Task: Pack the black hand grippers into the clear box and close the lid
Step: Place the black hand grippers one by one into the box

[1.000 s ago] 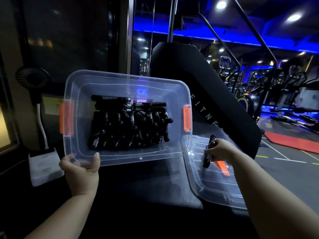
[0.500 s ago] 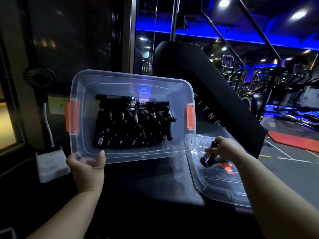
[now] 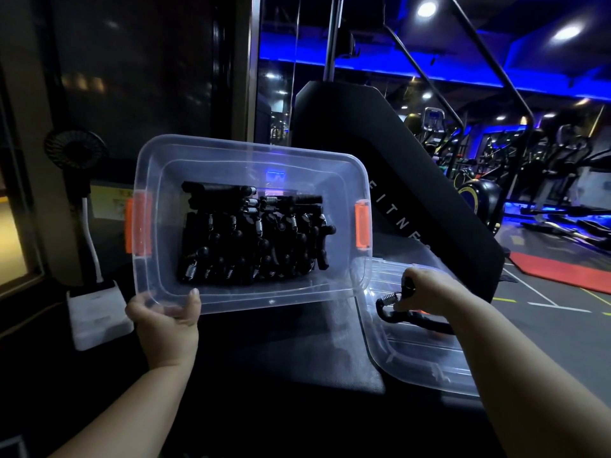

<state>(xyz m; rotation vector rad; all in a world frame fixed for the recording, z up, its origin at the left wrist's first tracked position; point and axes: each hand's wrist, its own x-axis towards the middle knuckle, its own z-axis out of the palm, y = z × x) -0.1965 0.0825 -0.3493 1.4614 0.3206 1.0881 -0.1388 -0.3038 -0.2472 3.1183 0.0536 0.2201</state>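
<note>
Clear box [image 3: 155,279]: lidless, tipped so its opening faces the viewer; centre of scene.
Packed hand grippers [image 3: 251,236]: black, steel springs showing, heaped inside the box, beyond the left hand and left of the right hand.
Left hand [image 3: 165,322]: grips the box's near-left rim, thumb over the edge.
Right hand [image 3: 426,290]: closed round a loose hand gripper, just right of the box's near-right corner.
Loose hand gripper [image 3: 393,309]: spring and curved end stick out left of the fist; outside the box, over the lid; contact with it cannot be told.
Lid [image 3: 420,355]: clear, lying on the dark surface right of the box.
Orange latches [image 3: 139,226]: one on each short side.
</note>
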